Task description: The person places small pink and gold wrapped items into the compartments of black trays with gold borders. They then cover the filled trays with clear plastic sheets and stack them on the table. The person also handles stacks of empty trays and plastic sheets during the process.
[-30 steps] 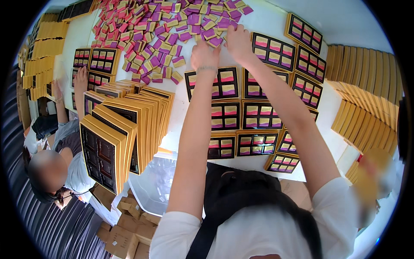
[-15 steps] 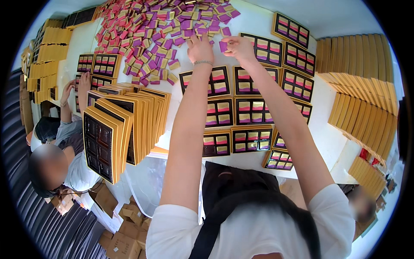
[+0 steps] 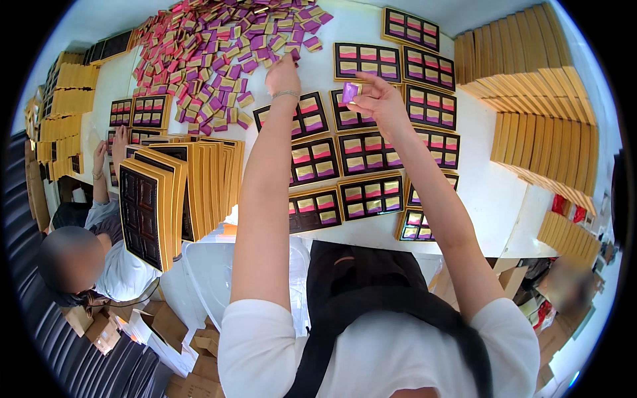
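Observation:
My right hand (image 3: 371, 103) holds a small purple wrapped square (image 3: 350, 91) above the open black trays (image 3: 361, 152), which lie in rows with pink, purple and gold pieces in their slots. My left hand (image 3: 283, 74) reaches farther, to the near edge of a big heap of pink, purple and gold wrapped squares (image 3: 219, 60) on the white table (image 3: 484, 179). Its fingers curl down among the pieces; what they grip is hidden.
Upright gold-edged box trays (image 3: 179, 192) stand in a row at the left. Stacks of gold lids (image 3: 531, 99) fill the right side. Another person (image 3: 93, 252) sits at the left, hands (image 3: 109, 149) on trays. Cardboard boxes (image 3: 192, 345) lie below the table.
My right hand has drawn back from the heap toward the trays with a purple piece. My left hand stays at the heap's edge.

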The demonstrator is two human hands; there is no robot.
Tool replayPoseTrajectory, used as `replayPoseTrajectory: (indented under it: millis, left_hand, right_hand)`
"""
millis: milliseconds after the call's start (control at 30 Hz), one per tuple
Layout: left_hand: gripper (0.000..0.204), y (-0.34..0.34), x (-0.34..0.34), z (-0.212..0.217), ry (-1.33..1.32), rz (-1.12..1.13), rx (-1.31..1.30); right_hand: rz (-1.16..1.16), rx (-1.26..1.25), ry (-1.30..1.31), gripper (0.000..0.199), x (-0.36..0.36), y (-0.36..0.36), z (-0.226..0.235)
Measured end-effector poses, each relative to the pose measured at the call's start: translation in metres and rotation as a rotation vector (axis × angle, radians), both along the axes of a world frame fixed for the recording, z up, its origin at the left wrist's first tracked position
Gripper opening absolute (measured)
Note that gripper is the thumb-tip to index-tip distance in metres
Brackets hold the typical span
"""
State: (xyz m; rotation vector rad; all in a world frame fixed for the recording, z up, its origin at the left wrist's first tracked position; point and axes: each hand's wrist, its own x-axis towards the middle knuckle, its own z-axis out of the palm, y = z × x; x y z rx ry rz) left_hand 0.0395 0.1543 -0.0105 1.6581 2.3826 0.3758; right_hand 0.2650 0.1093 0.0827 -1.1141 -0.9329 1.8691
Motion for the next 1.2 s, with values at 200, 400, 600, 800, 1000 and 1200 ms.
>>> replayPoseTrajectory:
  millis: [200,400,600,800,1000,1200]
  left_hand:
    - [0.033,-0.018,-0.026,0.0,-0.334,0.253,0.365]
    - [0.032,-0.108,0.017,0.082,-1.437,0.397,0.384]
    - [0.045,-0.245,0.061,0.135,-1.511,0.338,0.336]
    - [0.026,-0.355,0.063,0.087,-1.403,0.796,0.486]
    - [0.013,-0.393,0.073,0.005,-0.974,0.983,0.662]
    - [0.018,-0.398,0.081,-0.002,-0.394,0.796,0.427]
  right_hand:
    - [-0.015,-0.064,0.123,0.035,0.022,-0.036,0.032]
    - [-0.034,0.175,0.083,0.015,0.048,-0.082,0.045]
    - [0.114,0.274,0.102,0.018,0.057,-0.125,0.045]
    - [0.342,0.249,0.019,0.016,0.044,-0.155,0.027]
    - [0.584,0.964,-0.583,0.02,-0.014,-0.214,-0.017]
    - [0.761,1.156,-0.689,0.027,-0.039,-0.235,-0.079]
